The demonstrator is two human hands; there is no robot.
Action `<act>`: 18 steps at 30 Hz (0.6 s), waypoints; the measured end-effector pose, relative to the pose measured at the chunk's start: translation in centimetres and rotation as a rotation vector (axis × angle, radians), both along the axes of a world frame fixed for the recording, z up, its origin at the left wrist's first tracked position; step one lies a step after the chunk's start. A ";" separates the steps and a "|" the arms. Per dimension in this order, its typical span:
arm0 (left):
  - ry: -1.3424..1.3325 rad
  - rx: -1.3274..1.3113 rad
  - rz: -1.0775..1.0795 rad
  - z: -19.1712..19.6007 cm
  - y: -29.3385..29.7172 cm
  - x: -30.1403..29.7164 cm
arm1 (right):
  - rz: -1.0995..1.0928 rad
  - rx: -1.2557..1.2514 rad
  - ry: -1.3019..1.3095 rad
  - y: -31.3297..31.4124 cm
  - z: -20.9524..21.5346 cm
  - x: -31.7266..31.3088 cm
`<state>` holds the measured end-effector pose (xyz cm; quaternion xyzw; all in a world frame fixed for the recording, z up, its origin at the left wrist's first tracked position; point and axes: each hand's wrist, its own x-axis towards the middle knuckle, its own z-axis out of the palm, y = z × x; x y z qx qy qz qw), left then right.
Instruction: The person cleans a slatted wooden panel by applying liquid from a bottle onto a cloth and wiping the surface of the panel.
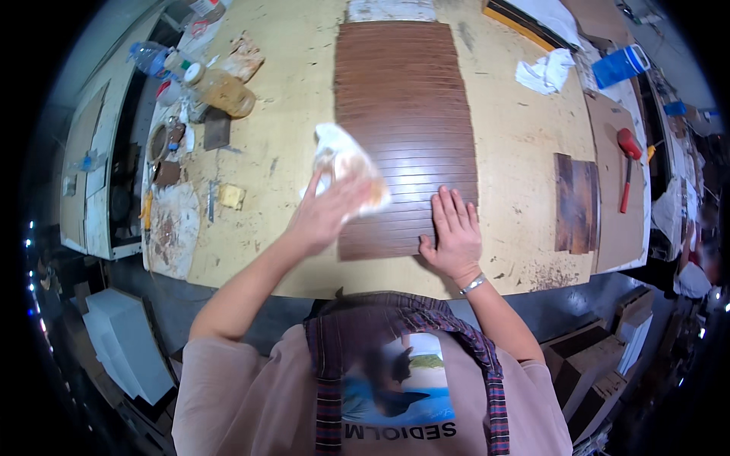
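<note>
A long panel of narrow brown wooden slats (403, 99) lies lengthwise in front of me on the table. My left hand (323, 216) has hold of a stained white cloth (342, 154), with its fingers pressed over it at the panel's left edge. Part of the cloth is hidden under the hand, and the hand is slightly blurred. My right hand (455, 235) lies flat on the near right part of the panel, fingers stretched out, holding nothing. A silver bracelet (473, 284) circles that wrist.
On the pale yellow table (289, 137), a bottle of amber liquid (220, 90) lies at the left near a yellow sponge-like block (231, 197). At the right are dark wood pieces (576, 204), a red mallet (627, 152), a crumpled white cloth (545, 72) and a blue bottle (617, 67).
</note>
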<state>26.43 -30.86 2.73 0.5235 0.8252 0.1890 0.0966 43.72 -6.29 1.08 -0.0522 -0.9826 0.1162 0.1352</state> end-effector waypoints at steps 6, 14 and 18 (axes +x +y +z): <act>0.005 -0.076 0.044 -1.0 1.9 -0.1 | 0.035 0.099 0.046 0.3 -1.2 0.4; 0.049 -0.054 0.111 2.0 5.4 -2.1 | 0.095 0.113 0.095 0.6 -1.6 1.0; -0.038 -0.044 -0.106 0.5 1.6 2.6 | 0.087 0.103 0.150 0.6 -1.8 0.8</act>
